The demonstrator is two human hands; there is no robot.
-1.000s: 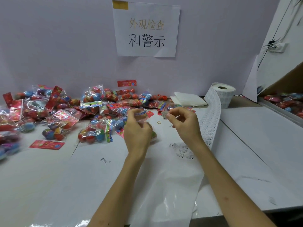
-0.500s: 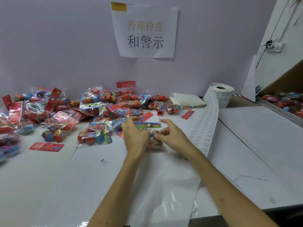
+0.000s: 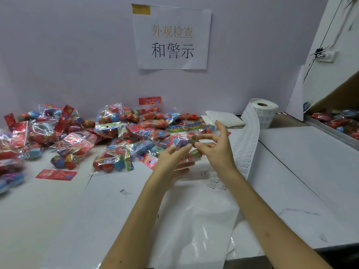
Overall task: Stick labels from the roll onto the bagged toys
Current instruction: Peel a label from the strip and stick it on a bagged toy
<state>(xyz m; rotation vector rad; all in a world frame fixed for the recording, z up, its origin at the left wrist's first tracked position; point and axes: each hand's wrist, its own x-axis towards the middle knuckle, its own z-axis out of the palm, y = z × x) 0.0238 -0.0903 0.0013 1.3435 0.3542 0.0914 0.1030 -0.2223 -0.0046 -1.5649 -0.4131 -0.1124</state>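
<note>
Just short of the worktop's (image 3: pixel 291 171) back edge, mid-width, the right hand (image 3: pixel 215 150) has a grip on one bagged toy (image 3: pixel 184 140), thumb and middle fingers pinching it and index finger sticking up. The left hand (image 3: pixel 169 160) is at the bag's near side with its fingers reaching in; it's blurred, so can't tell its grip. The label roll (image 3: pixel 262 111) stands at the back right, and its label strip (image 3: pixel 246 150) runs forward just beside the right wrist. A pile of bagged toys (image 3: pixel 116 133) lies along the back-left edge. A plastic sheet (image 3: pixel 194 230) hangs over the front edge.
</note>
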